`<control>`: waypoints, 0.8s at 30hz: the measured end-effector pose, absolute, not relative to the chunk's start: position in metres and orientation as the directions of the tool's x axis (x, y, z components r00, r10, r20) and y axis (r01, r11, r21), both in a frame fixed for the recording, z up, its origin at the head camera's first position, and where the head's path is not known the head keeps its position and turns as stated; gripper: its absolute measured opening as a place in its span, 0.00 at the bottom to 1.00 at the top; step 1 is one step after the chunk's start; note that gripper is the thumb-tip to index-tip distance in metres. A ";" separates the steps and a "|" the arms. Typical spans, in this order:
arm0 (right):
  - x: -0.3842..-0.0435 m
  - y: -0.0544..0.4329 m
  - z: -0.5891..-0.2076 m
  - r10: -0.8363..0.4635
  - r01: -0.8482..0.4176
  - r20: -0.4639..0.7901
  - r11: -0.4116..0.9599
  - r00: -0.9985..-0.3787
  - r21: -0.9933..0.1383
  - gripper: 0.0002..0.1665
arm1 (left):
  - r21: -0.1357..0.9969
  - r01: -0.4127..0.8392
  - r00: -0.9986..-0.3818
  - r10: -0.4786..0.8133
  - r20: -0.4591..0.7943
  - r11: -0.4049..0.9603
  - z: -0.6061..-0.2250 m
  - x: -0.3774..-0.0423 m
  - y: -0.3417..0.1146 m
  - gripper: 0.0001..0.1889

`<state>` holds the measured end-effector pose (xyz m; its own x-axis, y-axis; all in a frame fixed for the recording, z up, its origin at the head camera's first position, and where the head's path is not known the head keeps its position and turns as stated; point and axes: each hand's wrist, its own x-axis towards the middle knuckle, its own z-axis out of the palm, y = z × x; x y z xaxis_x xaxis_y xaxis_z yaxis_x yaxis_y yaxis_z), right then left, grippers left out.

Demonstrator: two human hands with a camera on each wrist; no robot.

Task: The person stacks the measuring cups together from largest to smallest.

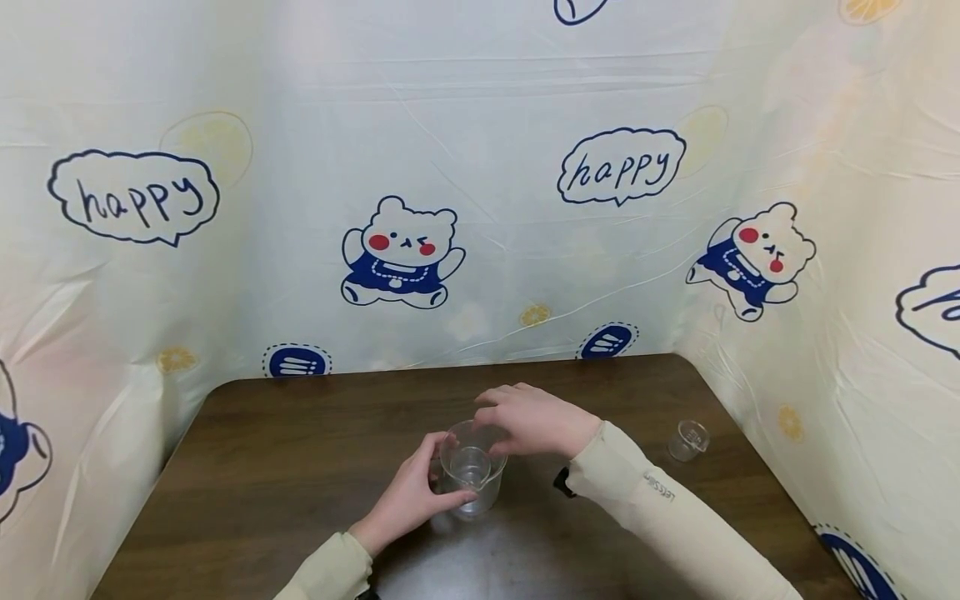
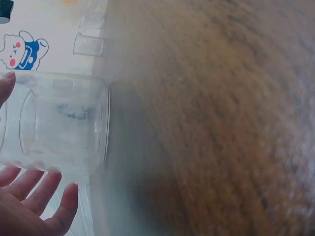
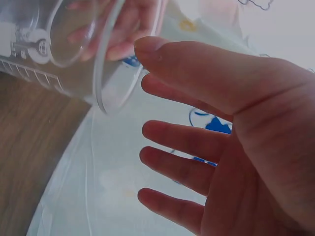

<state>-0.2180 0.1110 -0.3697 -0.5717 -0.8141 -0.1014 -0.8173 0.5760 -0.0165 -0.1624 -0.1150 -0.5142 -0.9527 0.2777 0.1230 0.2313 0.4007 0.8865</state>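
A large clear beaker [image 1: 489,498] stands on the brown table, with a smaller clear beaker [image 1: 470,468] inside it. My left hand [image 1: 412,496] holds the large beaker from the left, thumb on the near side and fingers on the far side. In the left wrist view, the small beaker's printed marks [image 2: 74,113] show through the outer wall. Over the far right of the rim hovers my right hand [image 1: 536,421], nothing in its grasp. From the right wrist, its fingers look spread and loosely bent, with the thumb tip [image 3: 150,45] right by the large beaker's rim [image 3: 101,93].
Another small clear beaker [image 1: 687,442] stands near the right edge of the table [image 1: 300,450]. A pale printed curtain [image 1: 510,275] with bears and the word "happy" hangs behind and along both sides of the tabletop.
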 end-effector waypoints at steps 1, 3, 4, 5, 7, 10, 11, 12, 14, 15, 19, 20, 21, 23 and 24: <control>-0.218 0.113 -0.368 -0.813 -0.815 -0.095 0.579 -0.574 -0.027 0.20 | 0.887 0.230 -0.953 0.276 0.123 0.401 -0.514 -0.162 -0.115 0.43; -0.218 0.118 -0.366 -0.811 -0.811 -0.084 0.583 -0.579 -0.045 0.20 | 0.886 0.228 -0.955 0.270 0.123 0.402 -0.514 -0.162 -0.115 0.43; -0.218 0.121 -0.365 -0.810 -0.809 -0.077 0.585 -0.581 -0.052 0.19 | 0.886 0.227 -0.956 0.268 0.123 0.404 -0.514 -0.163 -0.115 0.43; -0.219 0.123 -0.364 -0.809 -0.807 -0.070 0.588 -0.584 -0.059 0.19 | 0.886 0.227 -0.956 0.266 0.124 0.405 -0.514 -0.163 -0.115 0.43; -0.218 0.128 -0.362 -0.808 -0.805 -0.055 0.589 -0.586 -0.071 0.19 | 0.884 0.229 -0.956 0.263 0.127 0.407 -0.514 -0.163 -0.115 0.43; -0.218 0.135 -0.360 -0.808 -0.804 -0.033 0.590 -0.589 -0.080 0.19 | 0.885 0.233 -0.955 0.265 0.130 0.404 -0.515 -0.163 -0.115 0.43; -0.217 0.138 -0.359 -0.807 -0.803 -0.031 0.591 -0.590 -0.077 0.19 | 0.883 0.237 -0.954 0.267 0.134 0.405 -0.515 -0.163 -0.115 0.43; -0.217 0.140 -0.359 -0.806 -0.802 -0.029 0.592 -0.592 -0.076 0.19 | 0.882 0.239 -0.954 0.268 0.136 0.405 -0.516 -0.163 -0.116 0.43; -0.216 0.145 -0.358 -0.802 -0.798 -0.029 0.597 -0.597 -0.076 0.19 | 0.881 0.243 -0.953 0.270 0.138 0.406 -0.516 -0.163 -0.116 0.43; -0.215 0.147 -0.358 -0.799 -0.795 -0.031 0.601 -0.601 -0.078 0.19 | 0.881 0.243 -0.953 0.271 0.138 0.406 -0.517 -0.163 -0.116 0.43; -0.214 0.159 -0.360 -0.786 -0.781 -0.037 0.618 -0.617 -0.088 0.19 | 0.884 0.241 -0.953 0.271 0.136 0.402 -0.516 -0.162 -0.116 0.43; -0.214 0.162 -0.361 -0.782 -0.778 -0.037 0.622 -0.622 -0.091 0.19 | 0.884 0.239 -0.953 0.270 0.135 0.402 -0.516 -0.162 -0.116 0.43; -0.214 0.165 -0.361 -0.780 -0.775 -0.037 0.625 -0.625 -0.094 0.19 | 0.885 0.237 -0.954 0.270 0.133 0.401 -0.516 -0.162 -0.115 0.43; -0.215 0.171 -0.362 -0.776 -0.771 -0.034 0.629 -0.629 -0.101 0.18 | 0.882 0.240 -0.953 0.269 0.136 0.405 -0.517 -0.162 -0.115 0.43; -0.216 0.174 -0.363 -0.774 -0.767 -0.034 0.632 -0.633 -0.106 0.18 | 0.880 0.245 -0.953 0.270 0.140 0.406 -0.516 -0.162 -0.115 0.43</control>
